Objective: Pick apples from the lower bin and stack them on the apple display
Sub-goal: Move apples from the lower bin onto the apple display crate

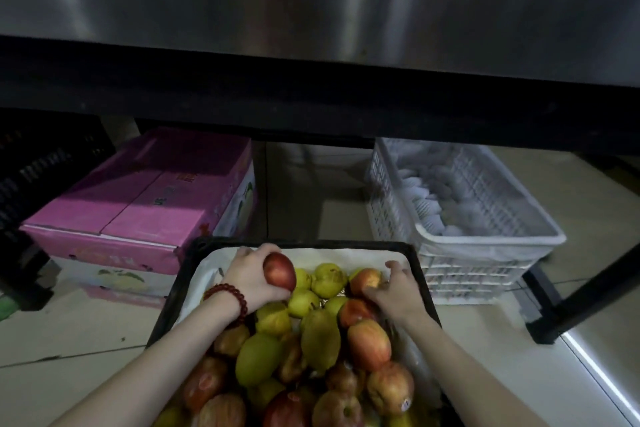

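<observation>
1. Your left hand [251,279] holds a red apple [280,271]. The fingers wrap it from behind and the thumb from below, so the apple sits at the right side of the grip, lifted a little above the fruit in the black bin [180,282].
2. This hand is over the far left part of the black bin, near its far rim. A bracelet of dark red beads [231,298] goes around the wrist.
3. Your right hand [398,291] is at the far right part of the same bin. Its fingers are spread and lie on a red and yellow apple [365,279], touching it from the right side, but the grip is not closed around it.
4. The bin has a white lining and is full of red apples and green-yellow pears [320,340], mixed together.
5. A pink carton [138,198] stands on the floor to the far left of the bin.
6. A white plastic crate [460,218] stands to the far right of the bin, close to its corner.
</observation>
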A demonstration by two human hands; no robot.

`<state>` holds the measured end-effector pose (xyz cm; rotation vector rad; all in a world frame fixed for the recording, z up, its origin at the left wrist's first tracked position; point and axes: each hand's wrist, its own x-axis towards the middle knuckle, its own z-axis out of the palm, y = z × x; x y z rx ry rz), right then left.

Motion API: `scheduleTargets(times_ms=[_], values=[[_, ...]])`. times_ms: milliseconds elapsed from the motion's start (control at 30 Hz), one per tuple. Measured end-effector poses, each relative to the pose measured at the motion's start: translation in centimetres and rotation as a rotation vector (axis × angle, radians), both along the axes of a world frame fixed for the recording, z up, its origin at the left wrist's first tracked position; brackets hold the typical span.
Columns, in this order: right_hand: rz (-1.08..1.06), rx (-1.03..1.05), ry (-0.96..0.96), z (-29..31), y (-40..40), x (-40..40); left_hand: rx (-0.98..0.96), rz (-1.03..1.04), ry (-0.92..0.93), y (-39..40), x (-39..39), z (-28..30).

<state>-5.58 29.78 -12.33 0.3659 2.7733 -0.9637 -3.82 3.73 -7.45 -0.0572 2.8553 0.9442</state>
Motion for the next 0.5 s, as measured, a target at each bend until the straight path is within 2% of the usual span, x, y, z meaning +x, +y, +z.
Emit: scheduleTargets(times_ms=[233,400,500], values=[[0.021,0.214,-0.152,-2.5,-1.8,-1.6,0.040,-0.061,0.054,2.1,0.4,1.8],[-0.031,0.313,-0.047,-3.2,-1.4,-2.2,0.048,-0.064,0.085,2.1,0.6,2.6],[-0.016,0.418,0.105,-2.5,-1.1,-1.4,0.065,-0.053,0.102,1.7,0.7,3.6]])
